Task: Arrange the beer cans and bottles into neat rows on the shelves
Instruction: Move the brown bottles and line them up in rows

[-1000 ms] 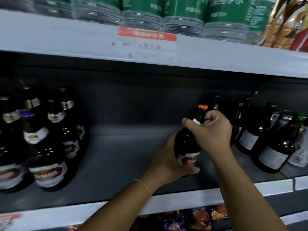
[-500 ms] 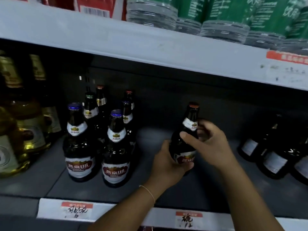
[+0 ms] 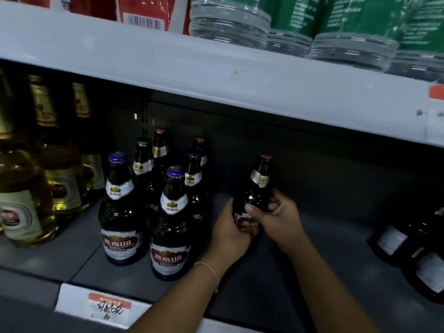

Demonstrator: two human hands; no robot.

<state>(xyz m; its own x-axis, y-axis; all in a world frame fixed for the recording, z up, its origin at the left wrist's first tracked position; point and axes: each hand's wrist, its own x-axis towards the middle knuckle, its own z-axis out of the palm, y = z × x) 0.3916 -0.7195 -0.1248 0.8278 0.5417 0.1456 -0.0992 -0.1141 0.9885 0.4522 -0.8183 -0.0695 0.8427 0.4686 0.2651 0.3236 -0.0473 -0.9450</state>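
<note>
Gripping brown bottle (image 3: 255, 200), both hands (image 3: 254, 224); grey shelf (image 3: 276, 284); dim store aisle.

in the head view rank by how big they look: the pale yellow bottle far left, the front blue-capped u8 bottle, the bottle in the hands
1. pale yellow bottle, cropped at the frame edge
2. front blue-capped U8 bottle
3. held bottle, gripped by left hand and right hand; it sits farther back, so true size is unsure

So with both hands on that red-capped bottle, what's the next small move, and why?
Probably slide the red-capped bottle leftward and set it down beside the cluster of brown U8 bottles. The left hand and right hand both grip it, with a gap of bare shelf between it and that cluster, so it does not yet line up with any row.
</note>
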